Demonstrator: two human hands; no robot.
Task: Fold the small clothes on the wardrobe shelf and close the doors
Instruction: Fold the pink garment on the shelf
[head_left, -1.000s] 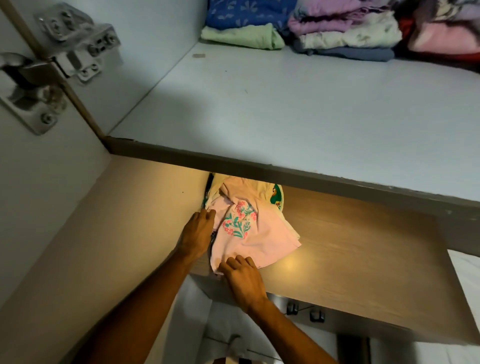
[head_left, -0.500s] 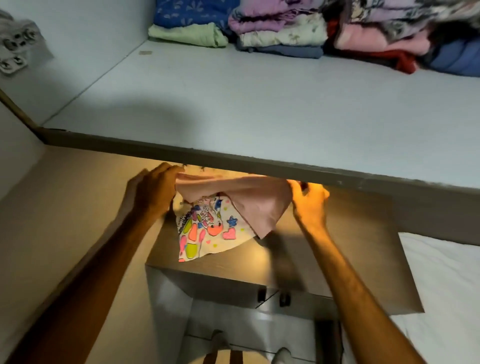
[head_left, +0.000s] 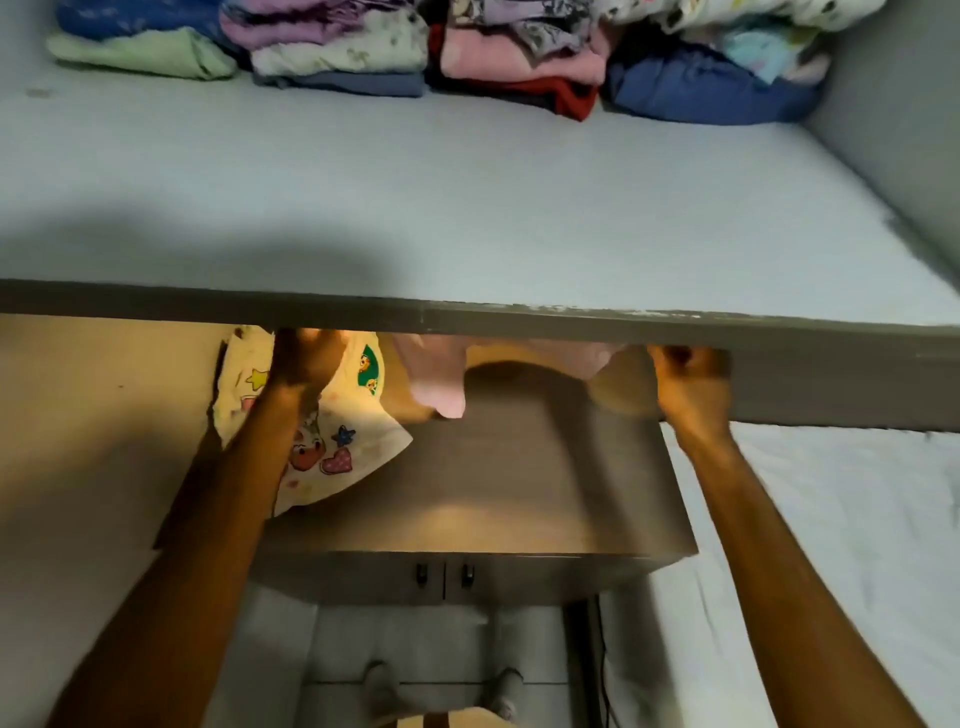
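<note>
A pale pink garment (head_left: 441, 379) hangs stretched just under the front edge of the light blue wardrobe shelf (head_left: 467, 208), above a lower wooden surface (head_left: 493, 493). My right hand (head_left: 691, 384) grips its right end. My left hand (head_left: 306, 358) is up at the shelf edge on the left, fingers partly hidden behind it, over a cream printed cloth (head_left: 337, 452) with hearts and stars that lies on the wooden surface. Whether the left hand holds the pink garment cannot be made out.
Folded clothes (head_left: 363, 57) in several stacks line the back of the shelf, with a blue bundle (head_left: 701, 88) at the right. The wardrobe's right wall (head_left: 909, 130) rises beside them. A white bedsheet (head_left: 831, 545) lies lower right. Cabinet doors (head_left: 447, 574) with dark handles sit below.
The pink garment has been lifted off the printed cloth and pulled wide, my right hand moving far right. The view has shifted rightward along the shelf.
</note>
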